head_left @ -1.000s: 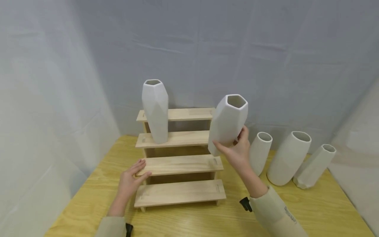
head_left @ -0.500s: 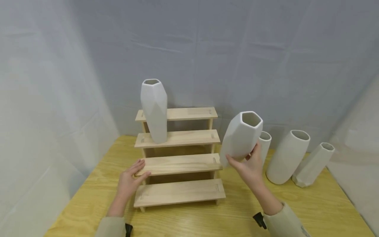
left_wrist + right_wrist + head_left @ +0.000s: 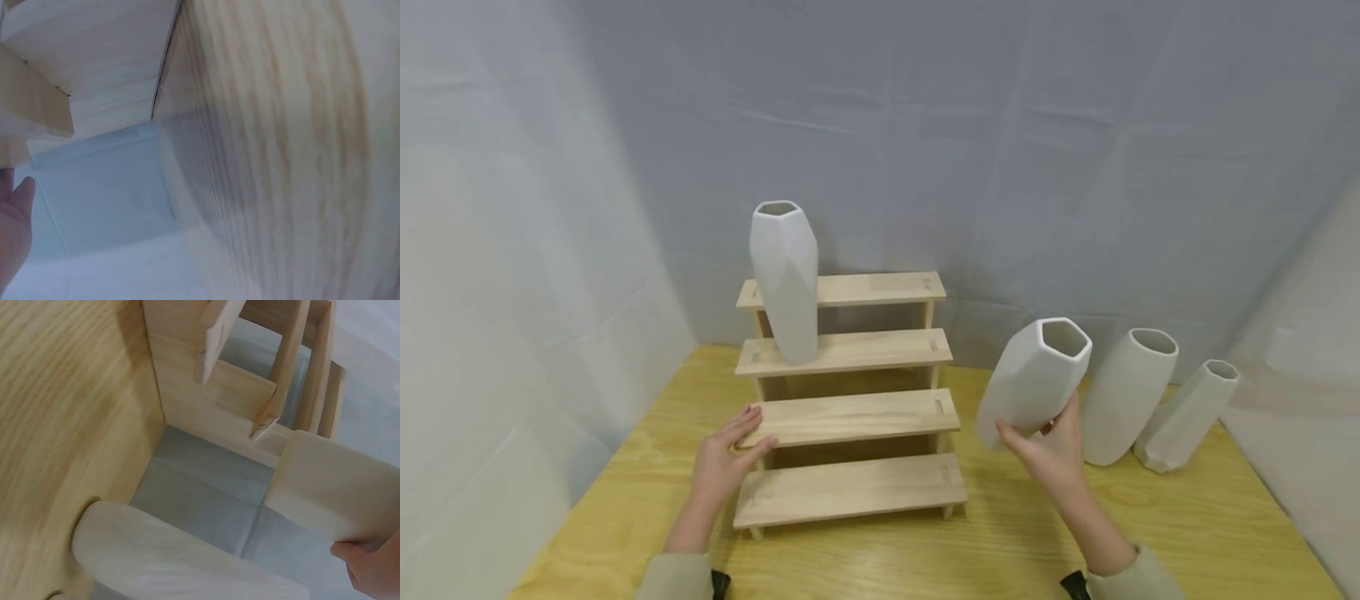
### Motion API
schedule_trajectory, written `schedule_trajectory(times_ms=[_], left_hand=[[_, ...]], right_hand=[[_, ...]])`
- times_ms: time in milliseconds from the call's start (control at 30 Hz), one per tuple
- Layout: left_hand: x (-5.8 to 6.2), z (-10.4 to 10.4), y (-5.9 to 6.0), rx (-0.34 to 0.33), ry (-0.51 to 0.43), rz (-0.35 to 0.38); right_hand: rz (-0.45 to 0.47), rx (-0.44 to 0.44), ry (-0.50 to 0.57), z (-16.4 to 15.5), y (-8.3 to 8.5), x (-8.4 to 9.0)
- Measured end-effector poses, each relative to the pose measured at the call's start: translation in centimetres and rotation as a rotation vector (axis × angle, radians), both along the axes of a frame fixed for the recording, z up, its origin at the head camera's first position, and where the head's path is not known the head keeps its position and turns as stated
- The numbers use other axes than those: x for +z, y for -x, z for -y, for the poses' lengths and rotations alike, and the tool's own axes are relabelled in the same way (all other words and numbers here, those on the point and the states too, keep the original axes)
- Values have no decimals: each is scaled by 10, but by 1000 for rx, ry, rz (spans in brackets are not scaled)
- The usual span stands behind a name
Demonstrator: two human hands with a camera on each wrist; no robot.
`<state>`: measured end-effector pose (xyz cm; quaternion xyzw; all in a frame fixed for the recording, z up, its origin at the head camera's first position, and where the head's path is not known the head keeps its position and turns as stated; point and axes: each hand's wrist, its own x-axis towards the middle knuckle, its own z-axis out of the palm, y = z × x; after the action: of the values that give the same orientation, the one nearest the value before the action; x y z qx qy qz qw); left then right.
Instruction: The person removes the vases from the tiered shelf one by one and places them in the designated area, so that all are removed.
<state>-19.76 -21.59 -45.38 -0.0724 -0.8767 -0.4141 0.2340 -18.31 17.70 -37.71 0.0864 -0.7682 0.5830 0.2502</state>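
A white faceted vase [image 3: 1026, 379] tilts in my right hand [image 3: 1056, 446], which grips it near its lower part between thumb and fingers. In the right wrist view the vase's base [image 3: 325, 487] is off the table, beside the shelf ends, with part of the hand [image 3: 375, 565] at the edge. My left hand [image 3: 722, 458] rests its straight fingers on the left end of the second-lowest board of a wooden step shelf [image 3: 857, 417]. A taller faceted vase [image 3: 786, 283] stands upright at the left of the second board from the top.
At the right of the wooden table [image 3: 850, 562] stand a smooth white vase [image 3: 1127, 400] and a slimmer faceted one [image 3: 1187, 417]. Another smooth vase is hidden behind the held one in the head view. A grey cloth [image 3: 925, 150] hangs behind the shelf.
My right hand has carried the faceted vase away from the shelf, to the right and lower. It now covers the small smooth vase. The left hand stays on the board.
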Motion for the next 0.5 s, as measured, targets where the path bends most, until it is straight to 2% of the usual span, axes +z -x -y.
schedule_trajectory(times_ms=[333, 500], left_hand=[[-1, 2, 0, -1, 6, -14], [0, 1, -1, -1, 3, 0]], right_hand=[[19, -59, -10, -17, -5, -17], [31, -150, -69, -28, -6, -26]])
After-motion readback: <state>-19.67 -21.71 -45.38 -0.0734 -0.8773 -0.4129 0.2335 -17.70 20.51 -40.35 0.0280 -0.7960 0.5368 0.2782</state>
